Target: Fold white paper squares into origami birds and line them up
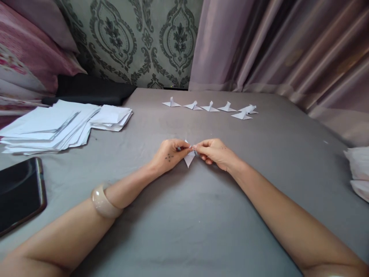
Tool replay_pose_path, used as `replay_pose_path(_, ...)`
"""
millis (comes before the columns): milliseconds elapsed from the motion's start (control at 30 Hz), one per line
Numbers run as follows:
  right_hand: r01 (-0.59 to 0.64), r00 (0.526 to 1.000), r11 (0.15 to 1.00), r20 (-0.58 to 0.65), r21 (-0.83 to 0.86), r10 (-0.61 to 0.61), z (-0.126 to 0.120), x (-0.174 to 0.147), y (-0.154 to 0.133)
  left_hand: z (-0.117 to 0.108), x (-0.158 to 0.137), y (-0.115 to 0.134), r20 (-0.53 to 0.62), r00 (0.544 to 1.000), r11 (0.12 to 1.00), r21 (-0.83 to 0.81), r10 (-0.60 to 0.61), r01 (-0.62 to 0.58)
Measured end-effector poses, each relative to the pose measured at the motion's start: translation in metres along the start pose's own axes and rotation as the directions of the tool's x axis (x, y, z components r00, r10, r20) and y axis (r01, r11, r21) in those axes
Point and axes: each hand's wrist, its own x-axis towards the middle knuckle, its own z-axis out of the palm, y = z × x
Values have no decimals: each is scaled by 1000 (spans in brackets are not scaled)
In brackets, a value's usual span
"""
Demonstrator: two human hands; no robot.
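Note:
A small folded white paper crane (189, 159) is held between my two hands over the middle of the grey cloth. My left hand (172, 154) pinches it from the left, thumb and forefinger together. From the other side my right hand (215, 153) grips its right part between thumb and fingertips. One pointed wing hangs down below the fingers; the fingertips hide the paper's centre. Farther back stands a row of several finished-looking paper cranes (210, 107), with one crane (242, 115) a little in front at the right end.
Stacks of white paper sheets (46, 127) and smaller paper squares (112, 115) lie at the left. A dark phone (21, 196) is at the near left edge. Black fabric (92, 88) is behind the stacks. White crumpled plastic (359, 169) sits far right. Curtains (230, 42) hang behind.

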Motion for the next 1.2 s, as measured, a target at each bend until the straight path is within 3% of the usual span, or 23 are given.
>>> replay_pose_path(200,35,998,999,-46,-23,-36,-5,2,1,0,-1,3,-26,999,998,48,-36,37)
replay_pose_path(333,52,991,998,-124,18,-50,-4,1,-2,-2,0,5,-135,990,994,97,-43,56)
replay_pose_path(467,80,990,997,-120,4,-79,-2,0,-1,-4,0,1,-204,977,980,168,-67,103)
replay_pose_path(633,141,985,985,-81,-97,-149,-4,1,6,-3,-3,-4,-185,983,946,317,-11,70)
replay_pose_path(733,169,978,964,-85,-204,-189,-4,3,11,-7,-3,-7,-160,987,943,324,-32,83)
replay_pose_path(867,358,912,827,-27,-434,-409,5,-5,14,-15,4,-17,-94,991,952,285,-90,113)
replay_pose_path(1000,559,802,559,228,-612,-552,15,-18,16,-22,11,-26,18,999,942,335,-36,28)
replay_pose_path(1100,560,782,407,298,-722,-547,16,-22,18,-23,12,-29,48,996,903,421,77,-90)
replay_pose_path(1200,462,805,365,209,-808,-556,12,-19,20,-22,9,-30,17,991,850,512,132,-122)
